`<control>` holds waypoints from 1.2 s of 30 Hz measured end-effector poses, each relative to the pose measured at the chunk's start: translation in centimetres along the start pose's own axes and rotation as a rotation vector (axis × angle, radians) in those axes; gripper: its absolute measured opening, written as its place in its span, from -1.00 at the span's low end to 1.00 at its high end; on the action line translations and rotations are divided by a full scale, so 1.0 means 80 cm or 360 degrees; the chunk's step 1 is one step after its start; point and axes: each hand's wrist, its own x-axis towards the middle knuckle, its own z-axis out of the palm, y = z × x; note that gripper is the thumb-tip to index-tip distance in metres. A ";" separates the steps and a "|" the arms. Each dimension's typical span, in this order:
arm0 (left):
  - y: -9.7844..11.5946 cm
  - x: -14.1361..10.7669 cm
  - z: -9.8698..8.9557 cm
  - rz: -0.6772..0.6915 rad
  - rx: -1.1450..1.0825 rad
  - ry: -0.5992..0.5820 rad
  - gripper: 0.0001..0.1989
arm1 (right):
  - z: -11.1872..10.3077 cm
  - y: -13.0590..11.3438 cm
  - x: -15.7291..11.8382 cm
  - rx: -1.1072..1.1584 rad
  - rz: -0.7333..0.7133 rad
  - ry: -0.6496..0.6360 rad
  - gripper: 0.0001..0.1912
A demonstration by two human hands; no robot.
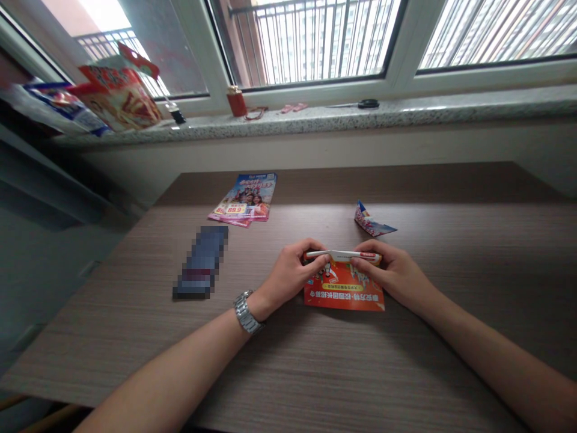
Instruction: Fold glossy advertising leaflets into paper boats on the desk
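Note:
Above the table, an orange printed flyer (345, 294) is held by its far edge, where a narrow strip is folded over and shows white. My left hand (297, 264) pinches the left end of that fold between thumb and fingers; a silver watch is on the wrist. At the right end, my right hand (387, 267) grips the fold in the same way. Just beyond the hands lies a small folded paper piece (372, 224), blue and pink with pointed ends. Farther left is a stack of colourful flyers (247, 198).
A pixelated dark rectangular object (201, 263) lies on the brown table (135, 270) to the left. Along the stone windowsill (306, 120) are snack bags (119, 96), a red lighter-like item (235, 102) and black-handled scissors (367, 104).

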 end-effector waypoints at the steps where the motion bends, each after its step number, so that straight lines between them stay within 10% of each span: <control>1: 0.000 0.000 0.000 0.0000 0.0000 0.0002 -0.74 | 0.000 -0.001 0.000 -0.0016 -0.0007 0.0009 -0.72; 36: 0.017 -0.007 0.013 0.0082 0.0070 -0.0197 -0.89 | 0.005 -0.014 -0.007 -0.0171 -0.0130 -0.0137 -0.75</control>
